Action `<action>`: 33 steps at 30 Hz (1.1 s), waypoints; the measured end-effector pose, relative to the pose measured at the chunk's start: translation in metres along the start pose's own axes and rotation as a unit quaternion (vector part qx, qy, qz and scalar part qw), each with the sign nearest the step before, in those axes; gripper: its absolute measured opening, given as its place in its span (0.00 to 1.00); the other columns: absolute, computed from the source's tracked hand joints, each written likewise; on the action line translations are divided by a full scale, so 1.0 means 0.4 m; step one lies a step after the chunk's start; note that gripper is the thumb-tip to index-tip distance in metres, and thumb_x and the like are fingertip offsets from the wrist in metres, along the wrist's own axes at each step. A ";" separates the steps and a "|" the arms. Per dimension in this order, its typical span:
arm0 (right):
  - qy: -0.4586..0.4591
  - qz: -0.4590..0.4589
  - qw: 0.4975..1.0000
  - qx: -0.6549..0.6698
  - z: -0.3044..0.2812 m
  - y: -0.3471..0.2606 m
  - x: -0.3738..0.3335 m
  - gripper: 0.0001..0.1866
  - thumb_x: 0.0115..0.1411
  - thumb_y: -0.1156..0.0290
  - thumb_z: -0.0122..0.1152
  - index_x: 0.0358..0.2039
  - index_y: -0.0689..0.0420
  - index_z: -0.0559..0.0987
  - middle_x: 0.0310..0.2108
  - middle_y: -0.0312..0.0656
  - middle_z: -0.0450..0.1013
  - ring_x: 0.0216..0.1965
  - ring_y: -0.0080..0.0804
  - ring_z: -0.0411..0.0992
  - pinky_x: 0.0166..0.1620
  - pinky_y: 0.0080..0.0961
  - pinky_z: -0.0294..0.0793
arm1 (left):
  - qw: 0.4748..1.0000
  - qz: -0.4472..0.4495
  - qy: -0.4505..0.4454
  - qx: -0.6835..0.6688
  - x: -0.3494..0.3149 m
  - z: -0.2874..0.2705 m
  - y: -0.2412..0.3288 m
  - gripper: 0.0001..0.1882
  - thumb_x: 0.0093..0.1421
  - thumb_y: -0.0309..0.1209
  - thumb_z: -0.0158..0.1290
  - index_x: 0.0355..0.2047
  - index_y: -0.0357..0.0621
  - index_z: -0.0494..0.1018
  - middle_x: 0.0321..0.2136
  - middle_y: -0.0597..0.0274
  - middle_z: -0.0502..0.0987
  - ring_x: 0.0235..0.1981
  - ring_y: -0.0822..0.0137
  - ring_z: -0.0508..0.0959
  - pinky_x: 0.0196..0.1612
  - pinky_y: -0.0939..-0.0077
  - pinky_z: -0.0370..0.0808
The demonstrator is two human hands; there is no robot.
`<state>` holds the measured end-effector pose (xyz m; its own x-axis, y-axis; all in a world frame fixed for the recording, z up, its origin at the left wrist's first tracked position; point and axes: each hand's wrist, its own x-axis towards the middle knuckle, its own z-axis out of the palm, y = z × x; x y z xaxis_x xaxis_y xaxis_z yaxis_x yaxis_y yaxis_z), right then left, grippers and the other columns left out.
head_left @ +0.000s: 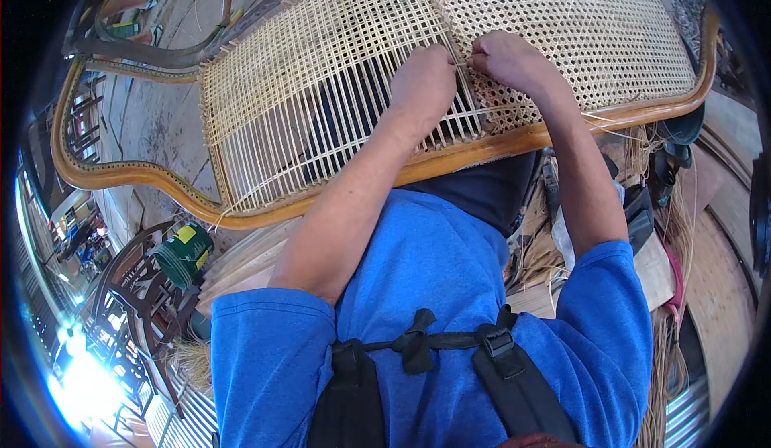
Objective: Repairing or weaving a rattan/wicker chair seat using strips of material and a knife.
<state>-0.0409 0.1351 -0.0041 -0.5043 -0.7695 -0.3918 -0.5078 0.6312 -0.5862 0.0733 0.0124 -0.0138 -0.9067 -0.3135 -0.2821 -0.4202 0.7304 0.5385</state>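
Observation:
A curved wooden furniture frame (450, 157) lies across my lap, with pale cane webbing stretched over it. The right-hand panel of cane webbing (578, 30) is a finished-looking open hexagonal mesh. On the left, the cane panel (273, 87) has a denser crossed weave at the far side and mostly lone parallel strands nearer me. My left hand (423, 85) is closed over the left panel, beside the divider between the panels. Just right of the divider, my right hand (511, 59) is closed in a pinch. A thin pale cane strand seems to run between them; both sets of fingertips are partly hidden.
A green bucket (183, 255) stands at the left beside dark wooden chair frames (132, 303). Bundles of loose cane fibre (679, 231) hang at the right near dark containers (662, 177). At the upper left, another wooden frame (152, 53) adjoins this one.

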 end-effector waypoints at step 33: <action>-0.080 0.041 0.986 0.142 -0.080 0.094 -0.097 0.10 0.57 0.68 0.53 0.26 0.63 0.75 0.14 0.32 0.65 0.15 0.18 0.61 0.19 0.19 0.62 | 0.994 -0.063 0.012 -0.086 -0.079 -0.027 0.035 0.12 0.55 0.35 0.48 0.26 0.40 0.76 0.26 0.48 0.76 0.30 0.50 0.77 0.35 0.58 0.72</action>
<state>-0.0627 0.1917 0.0116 -0.4080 -0.7364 -0.5397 -0.2424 0.6572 -0.7136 0.0956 0.0260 0.0110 -0.8463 -0.4122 -0.3373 -0.5285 0.5707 0.6285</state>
